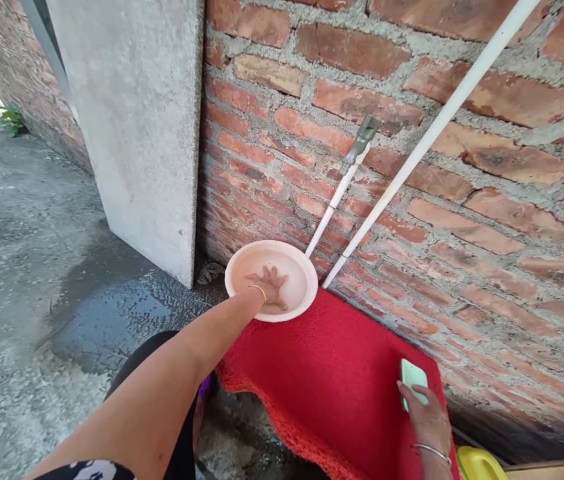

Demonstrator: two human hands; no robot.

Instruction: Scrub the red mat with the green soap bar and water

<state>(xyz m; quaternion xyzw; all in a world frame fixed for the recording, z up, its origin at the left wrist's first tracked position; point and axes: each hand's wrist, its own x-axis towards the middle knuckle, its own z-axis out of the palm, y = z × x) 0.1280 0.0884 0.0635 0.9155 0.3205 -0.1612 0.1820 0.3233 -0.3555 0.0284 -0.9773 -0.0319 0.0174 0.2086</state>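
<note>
The green bar (pixel 415 376) is at the right end of the red slab (pixel 332 360), its long axis running away from the person, far end toward the brick wall (pixel 492 227). The right hand (pixel 428 419) is closed around its near part, the far part jutting past the fingers (its underside is hidden). The left hand (pixel 272 288), fingers spread, blurs under water (pixel 296 272) in the bowl (pixel 314 280), gripping nothing visible.

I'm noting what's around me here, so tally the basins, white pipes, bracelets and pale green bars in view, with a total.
Basin: 1
White pipes: 2, short pipe and long pipe
Bracelets: 2, yellowish bracelet and silvery bracelet
Pale green bar: 1
Total: 6
</note>
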